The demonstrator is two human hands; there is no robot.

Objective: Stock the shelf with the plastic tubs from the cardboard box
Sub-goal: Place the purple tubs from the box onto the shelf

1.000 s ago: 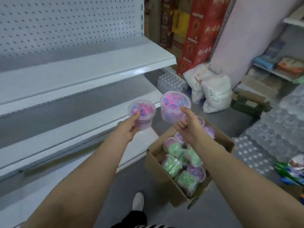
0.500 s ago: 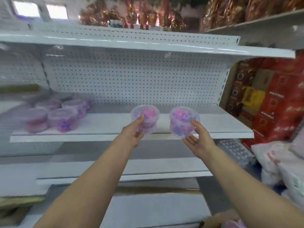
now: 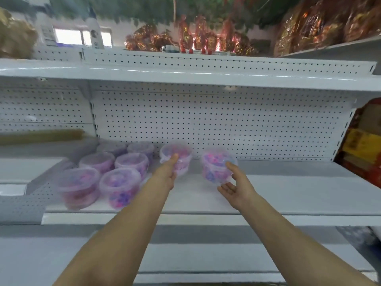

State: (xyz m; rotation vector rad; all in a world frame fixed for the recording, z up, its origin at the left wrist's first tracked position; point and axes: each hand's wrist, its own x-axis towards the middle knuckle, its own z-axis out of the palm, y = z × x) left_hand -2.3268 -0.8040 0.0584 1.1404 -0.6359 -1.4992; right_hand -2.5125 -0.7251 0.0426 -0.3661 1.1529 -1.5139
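Note:
My left hand (image 3: pixel 167 176) grips a clear plastic tub (image 3: pixel 176 158) of pink and purple pieces, thumb on its lid, over the white shelf (image 3: pixel 288 195). My right hand (image 3: pixel 237 187) holds a second such tub (image 3: pixel 218 165), thumb on its side and fingers spread under it. Both tubs are at shelf height, just right of several similar tubs (image 3: pixel 121 183) standing in rows on the shelf's left part. Whether the held tubs touch the shelf I cannot tell. The cardboard box is out of view.
A white pegboard back panel (image 3: pixel 216 124) rises behind the shelf, and another shelf (image 3: pixel 185 75) runs overhead. Red and yellow cartons (image 3: pixel 362 149) stand at the right edge. A lower shelf (image 3: pixel 206 256) lies beneath my arms. The shelf's right part is bare.
Both hands have carried their tubs up from the box and forward onto the shelf's level, next to the standing tubs. The view has risen from the floor to the shelves.

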